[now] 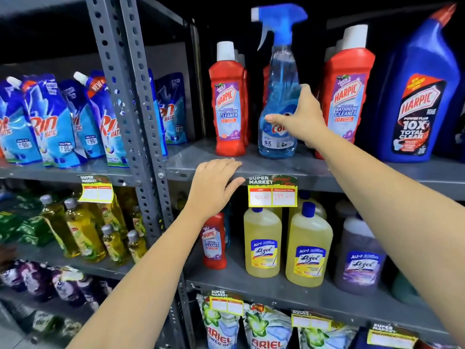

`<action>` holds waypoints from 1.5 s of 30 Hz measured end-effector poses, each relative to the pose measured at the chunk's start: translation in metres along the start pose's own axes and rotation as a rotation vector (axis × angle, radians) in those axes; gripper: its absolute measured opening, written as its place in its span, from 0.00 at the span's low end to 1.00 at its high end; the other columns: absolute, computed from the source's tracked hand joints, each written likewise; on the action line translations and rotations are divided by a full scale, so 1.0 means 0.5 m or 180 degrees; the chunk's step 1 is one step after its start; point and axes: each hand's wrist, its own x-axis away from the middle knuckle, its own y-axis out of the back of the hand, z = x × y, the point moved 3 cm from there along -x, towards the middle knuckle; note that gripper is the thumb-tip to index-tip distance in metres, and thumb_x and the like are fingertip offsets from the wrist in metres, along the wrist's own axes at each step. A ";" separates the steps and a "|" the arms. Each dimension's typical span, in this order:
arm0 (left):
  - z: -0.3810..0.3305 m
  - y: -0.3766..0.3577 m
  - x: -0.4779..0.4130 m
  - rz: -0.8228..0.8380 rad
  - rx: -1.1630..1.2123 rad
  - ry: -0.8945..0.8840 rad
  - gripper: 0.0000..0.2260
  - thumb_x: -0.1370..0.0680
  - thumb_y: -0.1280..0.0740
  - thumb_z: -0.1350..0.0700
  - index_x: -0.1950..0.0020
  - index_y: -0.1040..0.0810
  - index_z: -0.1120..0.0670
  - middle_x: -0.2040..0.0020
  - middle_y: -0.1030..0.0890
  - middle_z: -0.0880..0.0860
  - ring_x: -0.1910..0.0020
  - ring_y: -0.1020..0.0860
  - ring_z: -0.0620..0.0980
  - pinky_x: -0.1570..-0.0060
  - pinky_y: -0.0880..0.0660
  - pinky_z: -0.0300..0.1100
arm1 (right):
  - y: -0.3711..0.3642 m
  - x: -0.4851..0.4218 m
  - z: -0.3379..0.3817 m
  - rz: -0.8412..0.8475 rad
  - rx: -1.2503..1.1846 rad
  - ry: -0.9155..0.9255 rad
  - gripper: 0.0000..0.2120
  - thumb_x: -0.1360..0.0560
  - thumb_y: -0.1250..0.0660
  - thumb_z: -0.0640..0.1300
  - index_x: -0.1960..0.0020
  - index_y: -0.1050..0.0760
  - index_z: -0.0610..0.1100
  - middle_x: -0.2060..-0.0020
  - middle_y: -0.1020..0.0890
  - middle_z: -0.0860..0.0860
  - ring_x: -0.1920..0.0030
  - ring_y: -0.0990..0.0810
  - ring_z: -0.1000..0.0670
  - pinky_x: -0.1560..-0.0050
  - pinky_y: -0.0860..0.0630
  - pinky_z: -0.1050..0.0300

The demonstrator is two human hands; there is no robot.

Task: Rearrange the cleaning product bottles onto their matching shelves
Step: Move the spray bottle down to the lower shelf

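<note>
Grip: right hand [300,117] wraps the blue spray bottle [279,96], arm stretched up.
Bottle: upright on the upper shelf [289,167], between red Harpic bottles [229,104].
Left hand [216,185]: flat, fingers spread, resting empty on the shelf edge.

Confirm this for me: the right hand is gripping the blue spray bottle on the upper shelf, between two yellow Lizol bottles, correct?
Not quite. In the head view, the right hand grips the blue spray bottle on the upper shelf, but between red Harpic bathroom cleaner bottles.
</note>
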 end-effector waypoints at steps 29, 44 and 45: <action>-0.039 -0.350 0.533 0.3375 0.0272 0.0769 0.35 0.21 0.61 0.33 0.26 0.33 0.52 0.26 0.33 0.53 0.29 0.32 0.54 0.38 0.30 0.55 | -0.230 0.562 -0.386 0.0881 -0.0324 -0.1225 0.31 0.35 0.20 0.44 0.41 0.35 0.50 0.49 0.20 0.53 0.47 0.20 0.50 0.52 0.25 0.64; -0.050 -0.354 0.540 0.2880 0.0358 0.0658 0.38 0.25 0.63 0.30 0.21 0.51 0.51 0.21 0.53 0.53 0.23 0.53 0.56 0.30 0.62 0.51 | -0.250 0.552 -0.412 0.1090 -0.0075 -0.1313 0.39 0.34 0.22 0.49 0.30 0.40 0.50 0.45 0.22 0.57 0.43 0.20 0.52 0.47 0.21 0.54; -0.050 -0.358 0.542 0.2917 0.0401 0.0684 0.40 0.27 0.65 0.29 0.21 0.54 0.51 0.21 0.55 0.53 0.23 0.56 0.55 0.31 0.65 0.49 | -0.246 0.553 -0.406 0.1064 -0.0125 -0.1341 0.41 0.34 0.21 0.49 0.29 0.41 0.50 0.45 0.23 0.58 0.42 0.20 0.53 0.46 0.22 0.55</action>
